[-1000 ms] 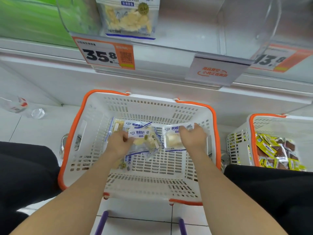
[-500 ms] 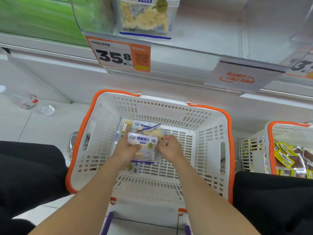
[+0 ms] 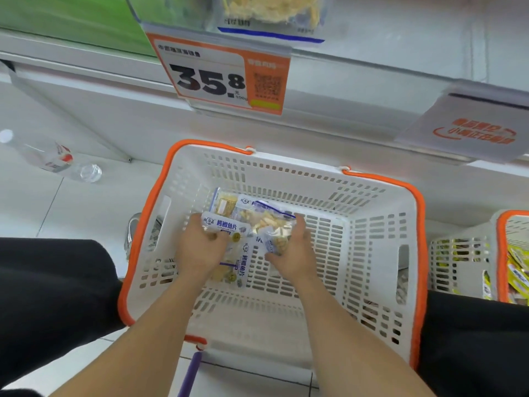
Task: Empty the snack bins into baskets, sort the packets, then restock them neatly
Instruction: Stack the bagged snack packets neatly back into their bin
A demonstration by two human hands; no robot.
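Two hands in basket [image 3: 413,230] — left hand [image 3: 200,249] curled round labelled packet [image 3: 224,228], right hand [image 3: 293,255] pinching clear packet [image 3: 273,224]

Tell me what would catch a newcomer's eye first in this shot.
A white, orange-rimmed basket fills the middle, and inside it the left hand and right hand grip clear fish snack packets. Above it, an orange price tag reading 35.8 hangs from the shelf edge. At far right, a second basket holds yellow packets.
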